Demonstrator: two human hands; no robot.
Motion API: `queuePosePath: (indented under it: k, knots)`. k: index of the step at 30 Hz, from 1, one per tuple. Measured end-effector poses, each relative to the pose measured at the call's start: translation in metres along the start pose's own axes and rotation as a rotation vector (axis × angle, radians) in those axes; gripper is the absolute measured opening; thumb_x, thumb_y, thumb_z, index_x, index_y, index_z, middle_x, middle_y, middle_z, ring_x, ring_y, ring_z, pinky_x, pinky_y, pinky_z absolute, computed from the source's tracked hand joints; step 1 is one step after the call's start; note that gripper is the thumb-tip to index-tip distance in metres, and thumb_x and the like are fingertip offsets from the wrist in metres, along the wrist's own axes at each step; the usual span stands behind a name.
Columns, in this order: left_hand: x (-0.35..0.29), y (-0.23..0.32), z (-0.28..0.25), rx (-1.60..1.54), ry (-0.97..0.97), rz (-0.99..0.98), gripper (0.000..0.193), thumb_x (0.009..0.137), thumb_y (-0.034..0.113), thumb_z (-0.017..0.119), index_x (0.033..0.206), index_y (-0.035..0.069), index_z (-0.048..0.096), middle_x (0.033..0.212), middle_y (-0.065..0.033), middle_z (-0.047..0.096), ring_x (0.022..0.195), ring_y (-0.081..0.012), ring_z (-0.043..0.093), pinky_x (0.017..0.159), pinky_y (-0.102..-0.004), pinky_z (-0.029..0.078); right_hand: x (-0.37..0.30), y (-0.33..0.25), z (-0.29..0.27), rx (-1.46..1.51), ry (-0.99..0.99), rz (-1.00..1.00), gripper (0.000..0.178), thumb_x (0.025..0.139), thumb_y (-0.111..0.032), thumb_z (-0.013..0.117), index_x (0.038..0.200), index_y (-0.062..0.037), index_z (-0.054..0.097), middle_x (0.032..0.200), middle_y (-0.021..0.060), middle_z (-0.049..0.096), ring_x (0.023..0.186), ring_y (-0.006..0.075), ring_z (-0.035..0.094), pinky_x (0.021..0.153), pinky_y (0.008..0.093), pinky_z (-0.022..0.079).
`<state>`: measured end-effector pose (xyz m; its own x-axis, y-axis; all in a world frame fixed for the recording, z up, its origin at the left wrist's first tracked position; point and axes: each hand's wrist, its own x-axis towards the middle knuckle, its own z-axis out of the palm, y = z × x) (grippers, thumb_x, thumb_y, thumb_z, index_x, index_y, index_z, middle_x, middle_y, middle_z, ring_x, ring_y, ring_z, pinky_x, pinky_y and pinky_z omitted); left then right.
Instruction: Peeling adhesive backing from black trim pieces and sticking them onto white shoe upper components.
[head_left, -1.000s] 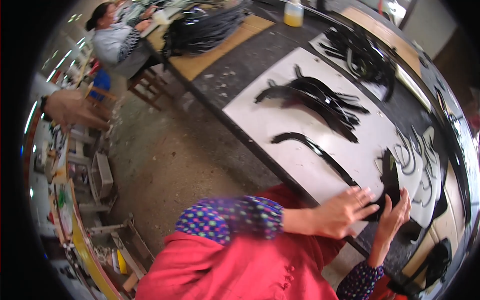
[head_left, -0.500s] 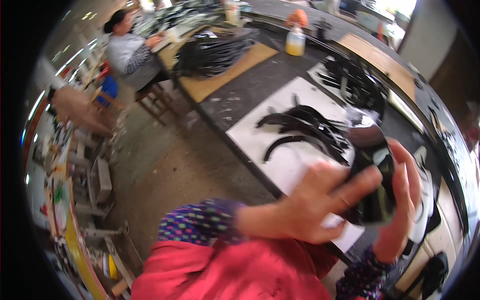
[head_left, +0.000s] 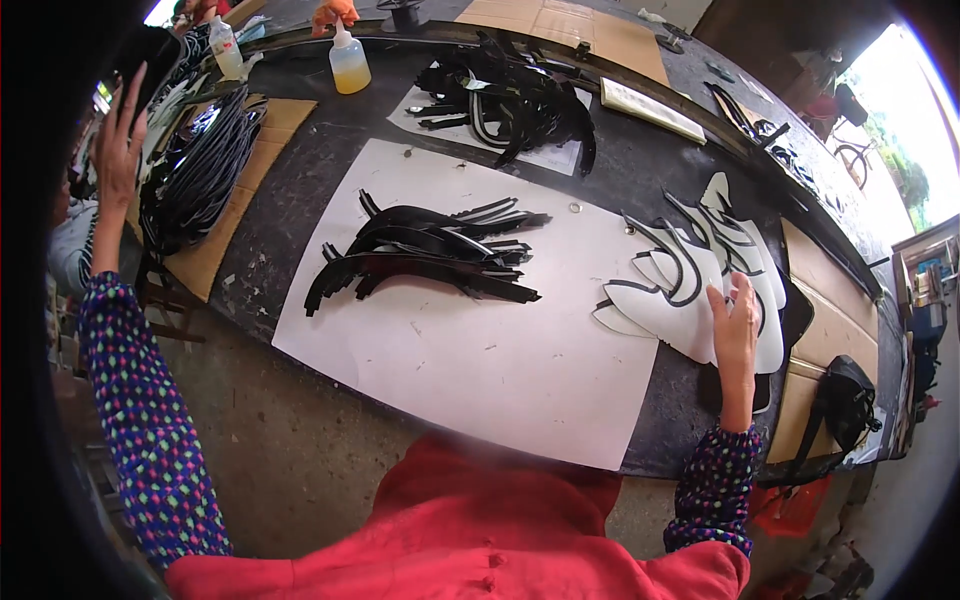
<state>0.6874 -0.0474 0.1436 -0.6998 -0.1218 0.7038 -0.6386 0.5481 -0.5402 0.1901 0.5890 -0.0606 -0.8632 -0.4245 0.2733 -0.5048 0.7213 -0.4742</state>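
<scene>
Right hand (head_left: 736,335) 3 o'clock, fingers apart, at white pieces (head_left: 665,312); left hand (head_left: 117,160) 10, can't tell. Bottle (head_left: 350,68) 11, black strips (head_left: 545,120) 12.

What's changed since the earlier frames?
Left hand has swung far left, apparently with a black piece; right hand has let go, now at the black-edged white pieces. The lone curved black strip has left the white sheet. Strip pile and yellow-liquid bottle stayed put.
</scene>
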Motion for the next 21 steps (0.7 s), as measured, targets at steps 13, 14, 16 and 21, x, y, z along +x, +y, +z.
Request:
queuePosePath:
  k: [13,14,16,21]
  knots:
    - [-0.011,0.223,-0.042,-0.726,-0.188,-0.141,0.013,0.089,0.012,0.069,0.100,0.005,0.070,0.102,-0.0081,0.070,0.099,-0.0247,0.064,0.091,-0.0373,0.048,0.035,0.002,-0.008,-0.160,-0.200,-0.021,0.063,0.069,-0.015,0.084,0.121,0.0016,0.055,0.108,0.0143,0.060,0.101,0.0244,0.058,0.089,0.0361,0.049]
    - [-0.008,0.266,-0.063,-0.821,-0.224,-0.050,0.009,0.088,0.013,0.070,0.094,0.006,0.068,0.097,-0.0066,0.068,0.096,-0.0239,0.062,0.088,-0.0371,0.047,0.035,-0.002,-0.011,-0.068,-0.269,0.089,0.066,0.071,-0.022,0.082,0.126,0.0025,0.053,0.109,0.0153,0.062,0.099,0.0258,0.061,0.088,0.0371,0.050]
    - [-0.016,0.338,-0.096,-0.994,-0.252,0.153,0.018,0.081,0.012,0.077,0.095,0.008,0.067,0.096,-0.0042,0.066,0.097,-0.0241,0.061,0.089,-0.0354,0.046,0.039,-0.002,-0.013,-0.074,-0.319,0.128,0.067,0.071,-0.022,0.082,0.126,0.0025,0.053,0.111,0.0155,0.062,0.100,0.0249,0.061,0.088,0.0354,0.051]
    - [-0.044,0.415,-0.108,-0.934,-0.151,0.150,0.022,0.079,0.006,0.073,0.099,0.009,0.065,0.100,-0.0028,0.062,0.093,-0.0195,0.060,0.084,-0.0332,0.046,0.053,0.021,-0.014,0.163,-0.448,0.215,0.064,0.072,-0.022,0.082,0.124,0.0034,0.054,0.104,0.0143,0.064,0.094,0.0219,0.062,0.086,0.0329,0.051]
